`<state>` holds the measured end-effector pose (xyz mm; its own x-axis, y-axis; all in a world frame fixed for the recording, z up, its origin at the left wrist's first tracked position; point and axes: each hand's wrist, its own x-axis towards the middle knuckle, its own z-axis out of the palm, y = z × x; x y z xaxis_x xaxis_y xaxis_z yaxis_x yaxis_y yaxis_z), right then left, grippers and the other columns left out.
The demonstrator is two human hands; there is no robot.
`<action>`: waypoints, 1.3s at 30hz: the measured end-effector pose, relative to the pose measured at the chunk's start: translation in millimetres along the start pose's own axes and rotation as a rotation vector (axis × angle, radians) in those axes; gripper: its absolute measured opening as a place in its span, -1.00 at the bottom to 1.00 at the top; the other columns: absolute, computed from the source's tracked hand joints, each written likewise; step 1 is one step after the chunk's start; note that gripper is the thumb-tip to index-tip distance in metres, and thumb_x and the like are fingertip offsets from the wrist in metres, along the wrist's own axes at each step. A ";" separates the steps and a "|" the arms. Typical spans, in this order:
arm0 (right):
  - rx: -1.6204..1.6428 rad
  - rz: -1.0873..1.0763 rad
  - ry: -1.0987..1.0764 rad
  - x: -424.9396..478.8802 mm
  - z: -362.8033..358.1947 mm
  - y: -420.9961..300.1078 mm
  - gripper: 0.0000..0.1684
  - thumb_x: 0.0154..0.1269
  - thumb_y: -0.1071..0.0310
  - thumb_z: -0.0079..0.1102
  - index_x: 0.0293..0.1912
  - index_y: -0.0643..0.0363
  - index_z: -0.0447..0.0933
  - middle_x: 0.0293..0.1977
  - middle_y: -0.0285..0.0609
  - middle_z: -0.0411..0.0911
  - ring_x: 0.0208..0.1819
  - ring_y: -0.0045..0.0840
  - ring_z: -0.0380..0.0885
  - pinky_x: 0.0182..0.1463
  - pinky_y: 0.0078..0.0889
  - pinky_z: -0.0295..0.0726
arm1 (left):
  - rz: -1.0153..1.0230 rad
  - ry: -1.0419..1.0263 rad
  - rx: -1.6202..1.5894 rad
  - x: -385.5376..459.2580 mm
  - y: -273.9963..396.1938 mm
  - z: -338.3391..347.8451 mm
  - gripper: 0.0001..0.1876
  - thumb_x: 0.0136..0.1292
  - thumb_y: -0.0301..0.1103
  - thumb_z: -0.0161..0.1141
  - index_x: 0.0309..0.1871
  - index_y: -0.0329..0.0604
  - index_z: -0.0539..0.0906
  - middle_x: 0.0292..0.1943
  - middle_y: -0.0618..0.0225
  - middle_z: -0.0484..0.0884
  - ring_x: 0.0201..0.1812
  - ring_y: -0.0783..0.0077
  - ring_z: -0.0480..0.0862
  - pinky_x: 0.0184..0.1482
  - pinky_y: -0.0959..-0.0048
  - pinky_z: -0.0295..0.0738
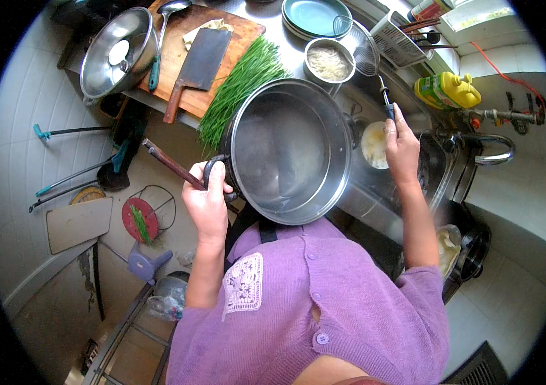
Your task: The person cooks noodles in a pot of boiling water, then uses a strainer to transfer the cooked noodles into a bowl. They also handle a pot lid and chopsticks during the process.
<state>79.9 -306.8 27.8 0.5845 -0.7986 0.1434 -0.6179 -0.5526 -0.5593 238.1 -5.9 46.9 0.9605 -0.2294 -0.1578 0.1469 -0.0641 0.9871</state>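
Note:
My left hand (209, 195) grips the black side handle of a large steel pot (293, 217). The same hand holds brown wooden chopsticks (173, 164) pointing out to the left. Some whitish, cloudy liquid shows inside the pot, partly blurred. My right hand (402, 147) is closed around the dark handle of a wire-mesh skimmer (366, 45). The skimmer head reaches beside a steel bowl of pale shreds (329, 62), overlapping the rim of the stacked teal plates (316, 17). Next to my right fingers, a white bowl with yellowish contents (374, 144) sits at the sink.
A cleaver (204, 60) lies on the wooden cutting board (246, 29), with green chives (249, 82) along its edge. Left of it are a ladle (155, 67) and a steel basin (95, 72). On the right are a faucet (494, 139), yellow jug (446, 90) and chopstick basket (398, 41).

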 end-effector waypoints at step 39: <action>-0.320 -0.014 -0.378 -153.8 -23.4 -29.5 -0.52 0.28 0.28 0.10 0.20 0.02 0.41 -0.45 -0.05 0.50 -0.48 -0.15 0.55 -0.39 -0.11 0.54 | -0.015 -0.187 -0.069 -13.8 23.0 20.6 -0.87 0.29 -0.40 0.20 -0.30 -0.26 0.51 -0.48 0.47 0.50 -0.54 0.70 0.49 -0.45 0.68 0.47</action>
<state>-4.1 -173.2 41.4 0.7072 -0.6810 -0.1899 -0.7043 -0.6554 -0.2726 223.4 -24.2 71.2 0.8983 -0.4056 -0.1689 0.1833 -0.0035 0.9831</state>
